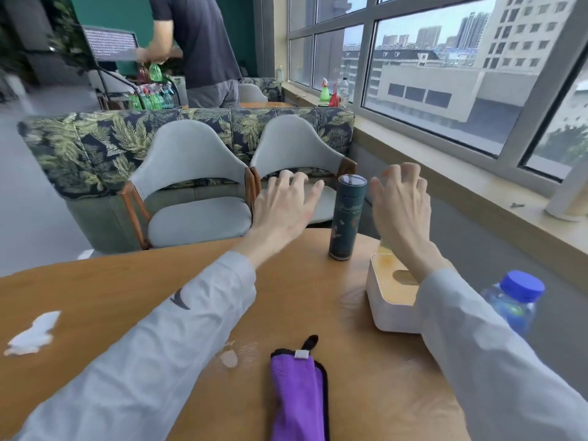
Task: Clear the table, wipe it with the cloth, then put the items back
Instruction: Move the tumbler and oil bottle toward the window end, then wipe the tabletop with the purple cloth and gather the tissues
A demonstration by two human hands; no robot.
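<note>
A dark green flask (346, 218) stands upright near the far edge of the round wooden table (127, 291). My left hand (283, 208) hovers just left of it, fingers spread, holding nothing. My right hand (401, 202) is raised just right of it, fingers apart, also holding nothing. A white tissue box with a wooden lid (388, 297) sits under my right forearm. A clear water bottle with a blue cap (515, 300) stands at the right edge. A folded purple cloth (297, 396) lies near me. A white smear (31, 334) and a smaller one (229, 358) mark the tabletop.
Two grey chairs (194, 186) stand past the far edge, with a leaf-patterned sofa (89, 144) behind them. A window sill (477, 192) runs along the right. Another person (197, 49) stands at a cart of spray bottles (149, 93) in the back.
</note>
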